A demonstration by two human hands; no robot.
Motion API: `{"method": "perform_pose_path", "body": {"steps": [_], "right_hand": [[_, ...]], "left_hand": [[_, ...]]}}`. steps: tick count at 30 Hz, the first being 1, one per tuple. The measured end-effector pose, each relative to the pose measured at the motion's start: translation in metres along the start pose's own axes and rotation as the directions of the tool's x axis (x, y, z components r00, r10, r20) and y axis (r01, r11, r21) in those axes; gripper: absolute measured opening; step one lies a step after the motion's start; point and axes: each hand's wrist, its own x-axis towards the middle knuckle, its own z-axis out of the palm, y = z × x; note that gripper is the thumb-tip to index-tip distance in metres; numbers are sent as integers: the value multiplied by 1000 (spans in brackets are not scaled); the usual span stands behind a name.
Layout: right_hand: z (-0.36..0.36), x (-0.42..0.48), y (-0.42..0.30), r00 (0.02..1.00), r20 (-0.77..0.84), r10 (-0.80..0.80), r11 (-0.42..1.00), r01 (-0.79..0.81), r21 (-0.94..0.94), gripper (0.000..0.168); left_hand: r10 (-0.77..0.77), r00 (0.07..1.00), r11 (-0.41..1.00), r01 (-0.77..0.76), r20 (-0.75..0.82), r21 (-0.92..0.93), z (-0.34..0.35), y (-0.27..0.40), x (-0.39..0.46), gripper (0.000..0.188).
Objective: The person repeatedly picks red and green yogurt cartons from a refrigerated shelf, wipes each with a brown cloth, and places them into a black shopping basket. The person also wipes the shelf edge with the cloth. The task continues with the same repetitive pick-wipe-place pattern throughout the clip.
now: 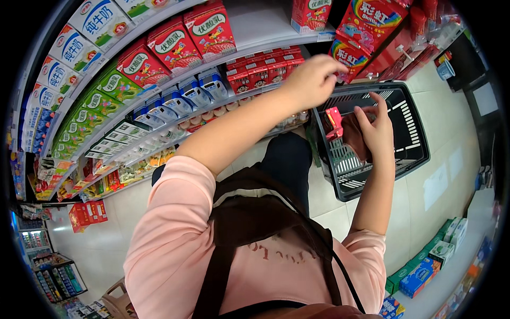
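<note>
My left hand (312,81) is raised in front of red Skittles packs (346,60) hanging at the end of the shelf. Its fingers are bent near the lower pack, and I cannot tell whether they touch or grip it. Over a black plastic shopping basket (382,185) is my right hand (376,129), with thumb and forefinger apart. Just beside it, a brown packet (354,139) appears in the basket, partly hidden by the hand. A small red and pink packet (334,121) is at the basket's left side.
Curved shelves on the left hold white milk cartons (99,20), red drink cartons (173,46) and green ones (95,99). Red boxes (87,215) stand on the tiled floor (434,119). A counter (450,271) with boxed goods runs along the lower right.
</note>
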Motion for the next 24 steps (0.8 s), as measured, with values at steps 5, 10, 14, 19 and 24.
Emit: {"method": "perform_pose_path", "body": {"steps": [5, 10, 14, 19, 24], "right_hand": [[11, 46, -44, 962, 136, -235, 869, 146, 473, 62], [30, 99, -80, 937, 219, -272, 743, 60, 666, 80], [31, 119, -101, 958, 233, -168, 749, -30, 662, 91], [34, 132, -113, 959, 249, -136, 731, -72, 678, 88], [35, 139, -110, 951, 232, -203, 744, -4, 668, 82]], "left_hand": [[-4, 926, 1000, 11, -377, 15, -44, -2, 31, 36], [-27, 878, 947, 175, -478, 268, -55, -39, 53, 65], [-209, 893, 952, 279, -399, 125, -59, -55, 70, 69], [-209, 916, 960, 258, -344, 104, -64, -67, 84, 63], [-140, 917, 950, 231, -374, 211, -64, -70, 87, 64]]}}
